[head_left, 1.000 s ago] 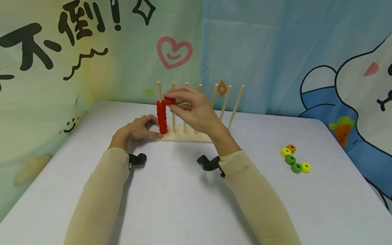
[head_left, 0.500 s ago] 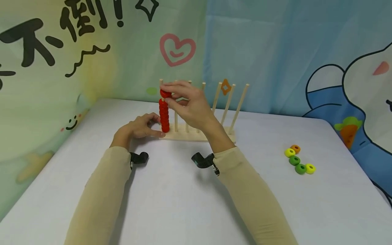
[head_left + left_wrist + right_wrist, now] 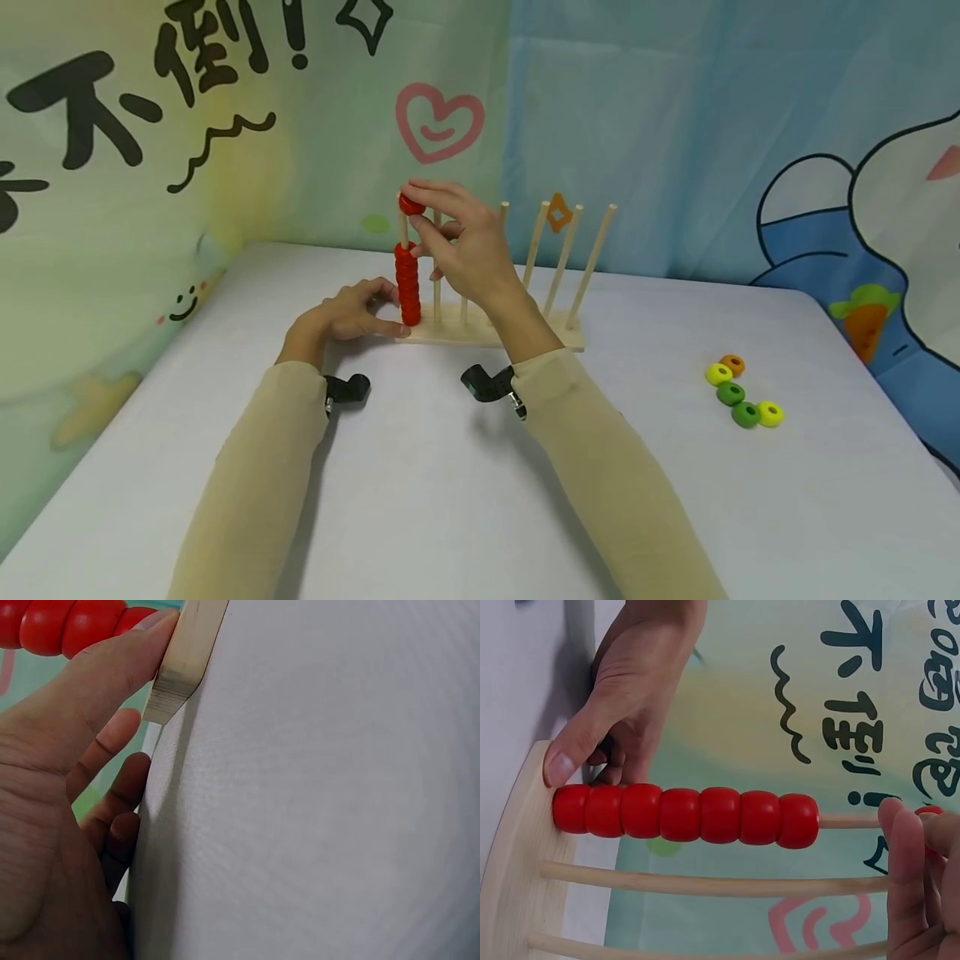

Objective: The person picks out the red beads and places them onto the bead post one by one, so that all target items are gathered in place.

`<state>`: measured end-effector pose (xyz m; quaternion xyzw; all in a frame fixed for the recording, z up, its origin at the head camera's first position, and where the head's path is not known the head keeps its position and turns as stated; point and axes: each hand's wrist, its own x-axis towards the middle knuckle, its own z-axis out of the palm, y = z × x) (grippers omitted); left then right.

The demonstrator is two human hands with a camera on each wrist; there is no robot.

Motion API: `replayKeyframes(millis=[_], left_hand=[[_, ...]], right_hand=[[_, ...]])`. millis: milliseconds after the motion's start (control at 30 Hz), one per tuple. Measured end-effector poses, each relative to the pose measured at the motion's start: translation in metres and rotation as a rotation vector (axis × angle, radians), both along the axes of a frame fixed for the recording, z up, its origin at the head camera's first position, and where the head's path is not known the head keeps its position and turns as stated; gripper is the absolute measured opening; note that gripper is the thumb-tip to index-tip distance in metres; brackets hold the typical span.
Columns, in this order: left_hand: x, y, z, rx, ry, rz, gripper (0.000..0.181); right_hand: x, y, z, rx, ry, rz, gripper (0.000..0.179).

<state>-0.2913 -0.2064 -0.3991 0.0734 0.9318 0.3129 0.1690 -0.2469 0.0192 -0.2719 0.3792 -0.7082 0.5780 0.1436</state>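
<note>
My right hand pinches a red bead between thumb and fingertips, level with the upper end of the leftmost peg. Fingers hide the peg's tip in the right wrist view; whether the bead is around the peg I cannot tell. Several red beads are stacked lower on that peg. The pegs rise from a wooden base. My left hand is at the base's left end, its thumb resting on the wood. Its other fingers lie loosely bent beside the end.
Several loose beads lie on the white table at the right: an orange bead, yellow beads and green beads. Bare pegs stand right of the red stack. A printed cloth hangs behind the table.
The right hand has carried its red bead left and upward, from beside the leftmost peg above the stack to near that peg's top. The left hand stays at the base.
</note>
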Motion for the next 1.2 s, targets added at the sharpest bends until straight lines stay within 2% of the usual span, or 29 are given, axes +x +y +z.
replayKeyframes(millis=[167,367,500,633,800,933,1067,1200], left_hand=[[0.001,0.004,-0.001,0.0,-0.004,0.005,0.066],[0.002,0.009,0.002,0.006,0.0,0.007,0.066],[0.003,0.011,0.001,0.01,-0.009,0.005,0.066],[0.001,0.011,-0.001,-0.003,-0.004,0.013,0.066],[-0.003,0.012,-0.004,-0.003,0.009,0.005,0.067],[-0.005,0.014,-0.009,0.01,-0.001,-0.024,0.068],[-0.005,0.017,-0.011,0.015,0.008,-0.038,0.066],[-0.005,0.015,-0.004,0.039,0.013,-0.035,0.06]], right_hand=[[-0.003,0.0,-0.002,-0.009,-0.014,-0.015,0.033],[-0.02,-0.002,-0.013,-0.026,0.003,-0.034,0.035],[-0.026,-0.002,-0.012,0.057,0.003,-0.065,0.035],[-0.029,-0.001,-0.002,0.17,-0.001,-0.088,0.035],[-0.03,0.002,0.006,0.294,-0.063,-0.131,0.037],[-0.028,0.008,0.003,0.286,-0.091,-0.134,0.039],[-0.024,0.016,0.0,0.256,-0.012,-0.114,0.035],[-0.021,0.024,-0.003,0.296,0.088,-0.109,0.031]])
